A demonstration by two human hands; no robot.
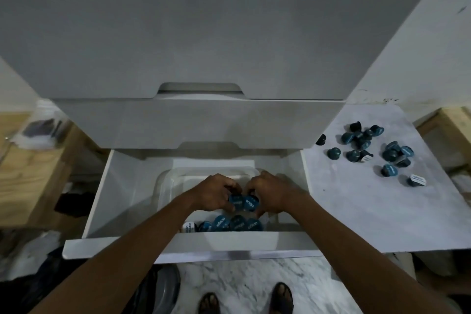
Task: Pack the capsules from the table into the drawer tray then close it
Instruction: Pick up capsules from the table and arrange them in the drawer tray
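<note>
The bottom white drawer (102,199) stands pulled open with a clear plastic tray (165,181) inside. Both my hands are in the tray. My left hand (214,192) holds one blue capsule (236,202) in curled fingers, and my right hand (270,192) holds another blue capsule (251,202) right beside it. A row of several blue capsules (235,223) lies along the tray's near side, with a white-lidded one (188,226) at its left end. Several more blue capsules (362,136) lie scattered on the white table (356,211) to the right.
Closed white drawers (198,122) stack above the open one. Wooden surfaces sit at the far left (30,160) and far right (453,122). My sandalled feet (246,299) stand on the marble floor below the drawer front. Dark clutter lies at the lower left.
</note>
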